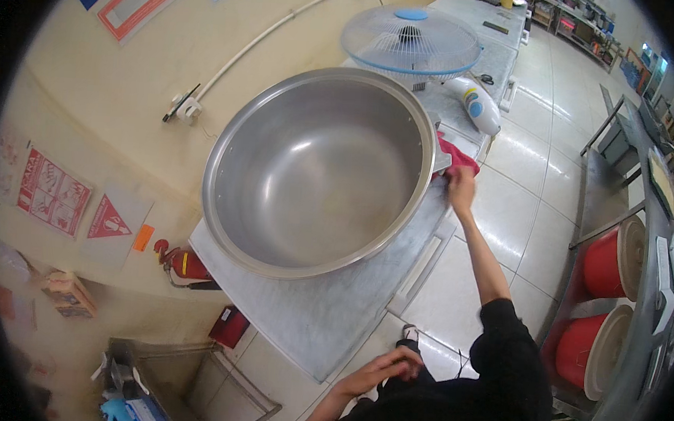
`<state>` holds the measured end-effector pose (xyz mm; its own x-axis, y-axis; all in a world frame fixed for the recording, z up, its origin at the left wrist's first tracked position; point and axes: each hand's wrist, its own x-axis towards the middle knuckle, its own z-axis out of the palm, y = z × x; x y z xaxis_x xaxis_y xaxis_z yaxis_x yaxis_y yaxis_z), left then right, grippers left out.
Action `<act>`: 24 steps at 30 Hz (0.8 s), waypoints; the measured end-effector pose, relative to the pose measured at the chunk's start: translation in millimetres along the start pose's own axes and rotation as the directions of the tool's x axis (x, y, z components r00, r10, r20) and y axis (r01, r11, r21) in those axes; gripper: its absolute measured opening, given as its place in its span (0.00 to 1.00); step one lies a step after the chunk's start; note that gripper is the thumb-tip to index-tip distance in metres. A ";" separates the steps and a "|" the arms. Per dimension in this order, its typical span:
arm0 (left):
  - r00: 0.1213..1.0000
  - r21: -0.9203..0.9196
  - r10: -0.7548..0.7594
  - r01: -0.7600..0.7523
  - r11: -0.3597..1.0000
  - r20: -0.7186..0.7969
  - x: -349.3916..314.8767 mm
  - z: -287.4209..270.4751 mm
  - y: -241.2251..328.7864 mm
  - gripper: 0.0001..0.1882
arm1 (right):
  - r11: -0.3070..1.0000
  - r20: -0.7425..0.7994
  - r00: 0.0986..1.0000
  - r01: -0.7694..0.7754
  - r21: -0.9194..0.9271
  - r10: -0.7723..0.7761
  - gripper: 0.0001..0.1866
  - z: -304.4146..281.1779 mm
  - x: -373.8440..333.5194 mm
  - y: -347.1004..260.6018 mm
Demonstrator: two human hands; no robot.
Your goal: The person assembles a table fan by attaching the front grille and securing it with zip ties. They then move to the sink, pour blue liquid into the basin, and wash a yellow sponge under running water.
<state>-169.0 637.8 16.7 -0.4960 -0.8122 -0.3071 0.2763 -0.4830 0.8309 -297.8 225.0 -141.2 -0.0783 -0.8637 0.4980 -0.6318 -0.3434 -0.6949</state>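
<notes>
Apparently grasping red cloth (459,157) in right hand (462,188), right of centre, presumably to reach the metal pot's (312,175) handle (441,162), with left hand (388,367) empty, lower centre.

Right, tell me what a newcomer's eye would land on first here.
The huge metal pot, its wide mouth facing the camera, dominates the middle of the view on the pale counter. At its right side, the right hand is on a bright red cloth. Beyond the pot sits a fan with a blue-rimmed guard.
</notes>
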 end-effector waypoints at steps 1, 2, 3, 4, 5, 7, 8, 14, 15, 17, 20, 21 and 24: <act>0.993 -0.066 0.010 -0.018 0.998 -0.119 -13.1 -3.3 -4.9 0.19 | 0.994 -0.148 0.989 -0.003 0.112 0.019 0.08 -18.6 -8.3 -1.8; 0.975 -0.069 0.027 -0.043 0.997 -0.219 -24.5 -8.9 -9.8 0.19 | 0.975 -0.293 0.956 0.036 0.221 0.031 0.08 -37.6 -14.0 -5.5; 0.949 -0.077 0.046 -0.074 0.994 -0.313 -37.8 -9.4 -17.6 0.19 | 0.928 -0.290 0.949 -0.005 0.373 0.122 0.10 -57.4 -18.4 -9.7; 0.915 -0.102 0.042 -0.091 0.991 -0.402 -52.9 -4.2 -28.5 0.18 | 0.867 -0.281 0.945 -0.005 0.499 0.167 0.12 -82.4 -30.8 -14.5; 0.902 -0.162 0.051 -0.133 0.978 -0.429 -64.8 -1.4 -38.3 0.19 | 0.720 -0.083 0.943 -0.188 0.668 0.323 0.14 -105.0 -35.9 -22.4; 0.865 -0.254 0.078 -0.230 0.940 -0.495 -88.2 0.4 -54.0 0.19 | 0.005 0.383 0.880 -0.400 0.916 0.279 0.19 -150.5 -52.4 -49.6; 0.840 -0.178 0.078 -0.203 0.963 -0.537 -99.7 2.3 -60.8 0.21 | 0.052 0.470 0.863 -0.486 0.872 0.186 0.19 -172.8 -64.0 -69.2; 0.655 0.398 0.520 -0.342 0.851 -0.549 -140.6 46.4 -79.2 0.42 | 0.770 0.387 0.759 0.226 0.596 -0.523 0.16 -248.1 -203.9 -261.7; 0.564 0.389 0.596 -0.453 0.802 -0.572 -146.0 59.6 -81.5 0.51 | 0.793 0.568 0.572 0.288 0.537 -0.592 0.12 -259.6 -225.9 -293.2; 0.387 0.441 0.718 -0.592 0.675 -0.579 -165.7 79.2 -82.5 0.54 | 0.813 0.675 0.454 0.302 0.497 -0.581 0.10 -270.8 -278.2 -353.5; 0.137 0.738 0.809 -0.346 0.579 -0.571 -243.0 79.5 -75.9 0.16 | 0.735 0.702 0.261 0.404 0.544 -0.662 0.12 -290.2 -322.0 -418.8; 0.206 0.533 0.650 -0.422 0.733 -0.731 -277.2 78.6 -73.5 0.12 | 0.750 0.731 0.217 0.352 0.560 -0.647 0.13 -296.5 -323.6 -434.6; 0.275 0.513 0.687 -0.497 0.700 -0.672 -373.7 66.4 -54.6 0.14 | 0.662 0.692 0.029 0.325 0.675 -0.721 0.16 -296.9 -320.4 -474.6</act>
<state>-53.4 989.4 116.9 0.6071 -0.7752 0.1748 0.0177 0.2331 0.9723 -201.8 774.3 183.1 0.9872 -0.0333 0.1563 0.0771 -0.7573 -0.6485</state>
